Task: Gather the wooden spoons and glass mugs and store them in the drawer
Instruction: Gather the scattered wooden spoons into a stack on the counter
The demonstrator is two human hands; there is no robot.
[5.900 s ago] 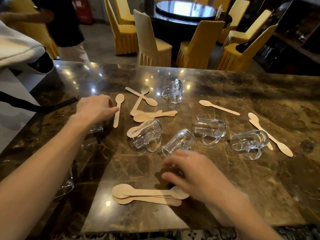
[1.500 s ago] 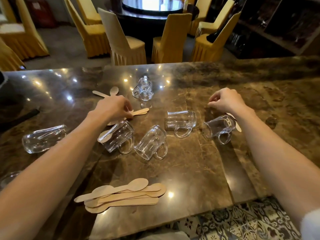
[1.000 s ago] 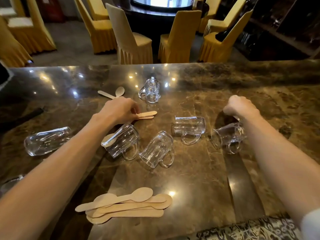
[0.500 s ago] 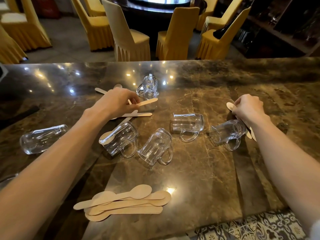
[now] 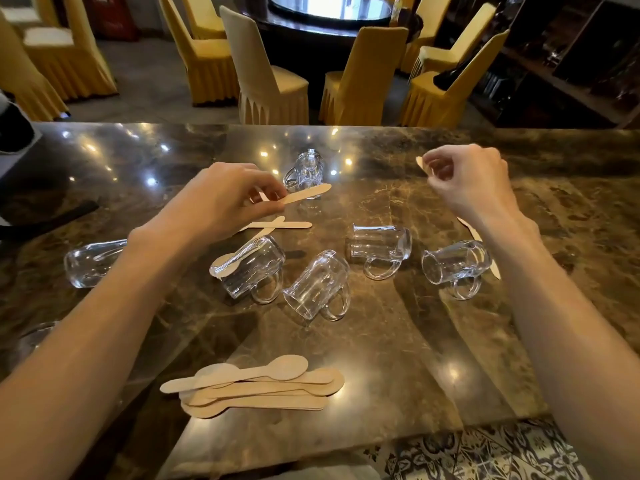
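My left hand [image 5: 225, 199] pinches a wooden spoon [image 5: 306, 194] lifted above the marble table [image 5: 398, 341]. My right hand [image 5: 467, 181] grips another wooden spoon [image 5: 420, 163], only its tip showing. Loose spoons [image 5: 280, 224] lie under my left hand, and one spoon [image 5: 225, 265] rests against a tipped glass mug [image 5: 252, 268]. More mugs lie on their sides: a centre mug [image 5: 317, 285], a mug [image 5: 379, 249], a right mug [image 5: 455, 266] and a far-left mug [image 5: 91, 263]. One mug [image 5: 306, 168] stands further back. A stack of spoons [image 5: 256, 386] sits near the front edge.
Another spoon [image 5: 493, 268] lies partly hidden behind my right forearm. A glass [image 5: 31, 337] shows at the left edge. Yellow-covered chairs [image 5: 266, 74] and a round dark table [image 5: 332, 15] stand beyond the far edge. A dark strap [image 5: 52, 220] lies at left.
Both hands have risen off the table, each carrying a wooden spoon. The right hand moved up and away from the right mug; the stack and the mugs have stayed put.
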